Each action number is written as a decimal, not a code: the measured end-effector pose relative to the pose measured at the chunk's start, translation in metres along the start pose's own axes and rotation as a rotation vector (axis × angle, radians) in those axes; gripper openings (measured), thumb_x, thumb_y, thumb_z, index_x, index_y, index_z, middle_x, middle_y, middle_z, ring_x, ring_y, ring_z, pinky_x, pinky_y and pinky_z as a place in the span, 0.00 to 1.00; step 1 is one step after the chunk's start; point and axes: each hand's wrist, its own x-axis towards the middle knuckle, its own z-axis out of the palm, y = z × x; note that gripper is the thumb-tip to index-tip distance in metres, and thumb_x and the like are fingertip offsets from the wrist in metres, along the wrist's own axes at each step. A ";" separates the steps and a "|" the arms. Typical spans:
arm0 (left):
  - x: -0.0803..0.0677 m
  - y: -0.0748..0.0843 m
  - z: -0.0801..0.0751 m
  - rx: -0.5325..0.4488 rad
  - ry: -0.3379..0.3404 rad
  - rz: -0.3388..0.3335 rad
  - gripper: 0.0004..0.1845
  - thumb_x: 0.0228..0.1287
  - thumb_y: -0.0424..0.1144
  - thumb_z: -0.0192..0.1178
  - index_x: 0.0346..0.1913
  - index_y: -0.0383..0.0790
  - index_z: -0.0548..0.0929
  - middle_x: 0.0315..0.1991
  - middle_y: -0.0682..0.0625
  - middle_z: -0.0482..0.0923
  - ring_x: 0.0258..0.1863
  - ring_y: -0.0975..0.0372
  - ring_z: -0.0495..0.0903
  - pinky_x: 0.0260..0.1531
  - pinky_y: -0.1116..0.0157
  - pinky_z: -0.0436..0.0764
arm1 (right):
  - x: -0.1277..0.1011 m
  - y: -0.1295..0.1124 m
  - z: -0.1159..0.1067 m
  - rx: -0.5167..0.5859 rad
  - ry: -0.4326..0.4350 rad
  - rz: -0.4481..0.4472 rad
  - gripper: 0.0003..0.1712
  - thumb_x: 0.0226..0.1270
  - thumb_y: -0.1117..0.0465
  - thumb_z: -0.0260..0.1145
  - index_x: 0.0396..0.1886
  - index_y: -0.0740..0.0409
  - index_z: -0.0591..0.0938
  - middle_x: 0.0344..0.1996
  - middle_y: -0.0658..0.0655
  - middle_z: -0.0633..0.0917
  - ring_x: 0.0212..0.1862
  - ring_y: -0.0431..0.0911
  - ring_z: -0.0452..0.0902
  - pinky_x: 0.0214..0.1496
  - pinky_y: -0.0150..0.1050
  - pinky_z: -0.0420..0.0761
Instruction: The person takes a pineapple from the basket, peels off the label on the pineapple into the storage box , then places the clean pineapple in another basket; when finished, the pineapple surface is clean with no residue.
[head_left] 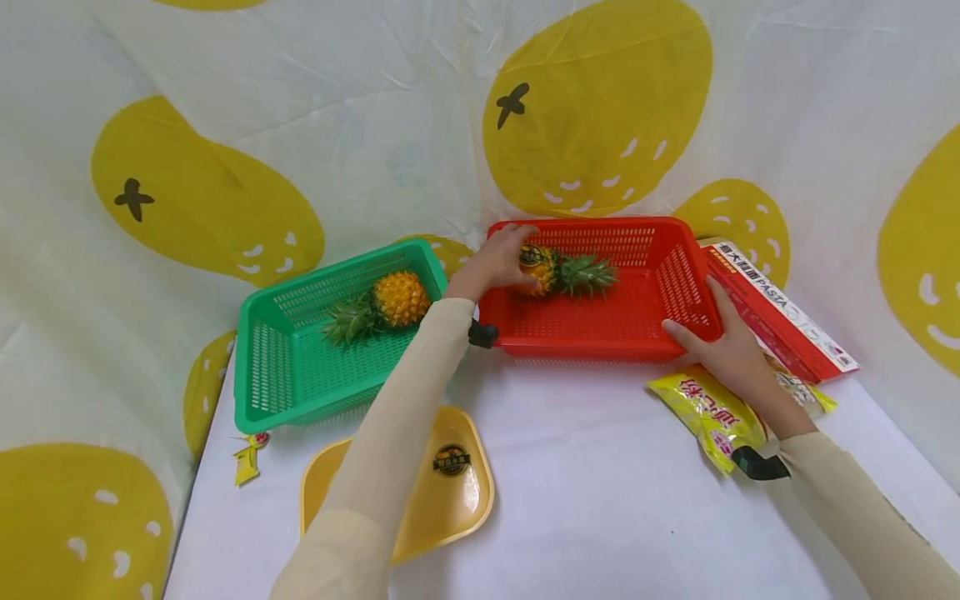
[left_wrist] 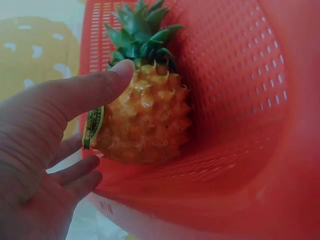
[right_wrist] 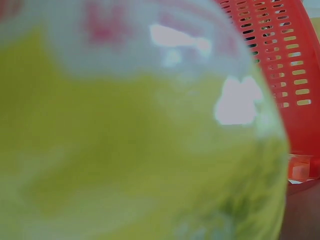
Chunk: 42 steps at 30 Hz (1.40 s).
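Observation:
A small pineapple point(head_left: 543, 275) with a green crown lies on its side in the red basket point(head_left: 592, 333), a dark label on its body. My left hand point(head_left: 501, 260) reaches over the basket's left end, around the pineapple's base. In the left wrist view the thumb point(left_wrist: 100, 90) lies against the pineapple point(left_wrist: 150, 120), with the fingers apart and only loosely bent. At the basket's right front corner, my right hand point(head_left: 726, 350) spreads thumb and fingers along the rim. A yellow bag point(right_wrist: 125, 150) hides most of that hand in the right wrist view.
Left of the red basket stands a green basket point(head_left: 322, 367) holding another pineapple point(head_left: 401, 298). A yellow tray point(head_left: 472, 508) sits in front, beneath my left arm. Small candies point(head_left: 247, 462) lie at left. Right are a yellow food bag point(head_left: 701, 404) and a red pasta box point(head_left: 787, 317).

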 end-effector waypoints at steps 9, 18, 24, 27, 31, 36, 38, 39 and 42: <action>0.008 0.000 0.009 0.072 -0.064 -0.055 0.56 0.59 0.53 0.80 0.83 0.44 0.59 0.76 0.42 0.60 0.74 0.51 0.61 0.71 0.55 0.67 | -0.001 -0.005 -0.002 -0.018 -0.005 0.028 0.63 0.71 0.34 0.68 0.86 0.28 0.31 0.83 0.69 0.48 0.75 0.75 0.49 0.57 0.73 0.75; 0.012 0.001 0.008 0.091 -0.098 -0.050 0.56 0.61 0.53 0.79 0.84 0.45 0.56 0.78 0.42 0.57 0.75 0.50 0.59 0.70 0.54 0.68 | -0.001 -0.007 -0.004 -0.027 -0.018 0.037 0.62 0.72 0.33 0.66 0.86 0.28 0.31 0.83 0.70 0.47 0.76 0.75 0.47 0.58 0.76 0.73; 0.018 0.001 0.011 0.119 -0.111 -0.056 0.55 0.63 0.51 0.78 0.85 0.47 0.55 0.79 0.42 0.57 0.76 0.51 0.60 0.71 0.55 0.67 | -0.002 -0.005 -0.003 -0.021 -0.009 0.030 0.63 0.71 0.33 0.67 0.85 0.27 0.31 0.84 0.68 0.47 0.76 0.74 0.48 0.57 0.73 0.76; 0.021 0.001 0.012 0.118 -0.127 -0.054 0.54 0.63 0.49 0.78 0.84 0.45 0.56 0.78 0.42 0.58 0.75 0.52 0.61 0.72 0.57 0.66 | -0.002 -0.004 -0.002 -0.010 -0.009 0.027 0.62 0.72 0.33 0.67 0.86 0.28 0.31 0.83 0.69 0.48 0.75 0.75 0.48 0.57 0.73 0.75; 0.021 -0.001 0.014 0.112 -0.143 -0.053 0.53 0.63 0.48 0.78 0.84 0.45 0.57 0.77 0.43 0.59 0.74 0.53 0.62 0.71 0.58 0.66 | -0.002 -0.002 0.002 -0.004 0.001 0.015 0.62 0.73 0.34 0.67 0.86 0.31 0.32 0.82 0.71 0.49 0.75 0.75 0.49 0.57 0.74 0.75; 0.022 -0.001 0.016 0.130 -0.136 -0.064 0.53 0.62 0.49 0.79 0.83 0.45 0.58 0.76 0.42 0.58 0.74 0.50 0.61 0.70 0.55 0.68 | -0.003 -0.002 0.004 -0.007 0.018 0.005 0.63 0.72 0.34 0.67 0.87 0.32 0.32 0.82 0.70 0.50 0.75 0.74 0.50 0.57 0.74 0.75; 0.023 0.000 0.017 0.145 -0.133 -0.068 0.54 0.60 0.51 0.79 0.83 0.45 0.58 0.76 0.41 0.57 0.74 0.49 0.60 0.69 0.54 0.69 | -0.003 -0.002 0.004 -0.006 0.024 0.001 0.63 0.72 0.34 0.67 0.87 0.32 0.32 0.82 0.70 0.51 0.75 0.74 0.50 0.57 0.74 0.75; 0.023 0.000 0.018 0.153 -0.131 -0.069 0.54 0.59 0.51 0.80 0.83 0.45 0.59 0.75 0.41 0.57 0.73 0.48 0.60 0.69 0.54 0.69 | -0.003 -0.002 0.004 -0.005 0.027 -0.003 0.63 0.72 0.34 0.67 0.87 0.33 0.33 0.82 0.70 0.51 0.75 0.74 0.50 0.57 0.74 0.75; 0.023 0.000 0.019 0.166 -0.130 -0.070 0.53 0.58 0.52 0.81 0.81 0.44 0.62 0.74 0.41 0.57 0.72 0.48 0.62 0.67 0.54 0.70 | -0.004 -0.002 0.005 -0.003 0.031 -0.004 0.63 0.72 0.34 0.68 0.87 0.33 0.33 0.82 0.70 0.51 0.75 0.73 0.51 0.57 0.73 0.75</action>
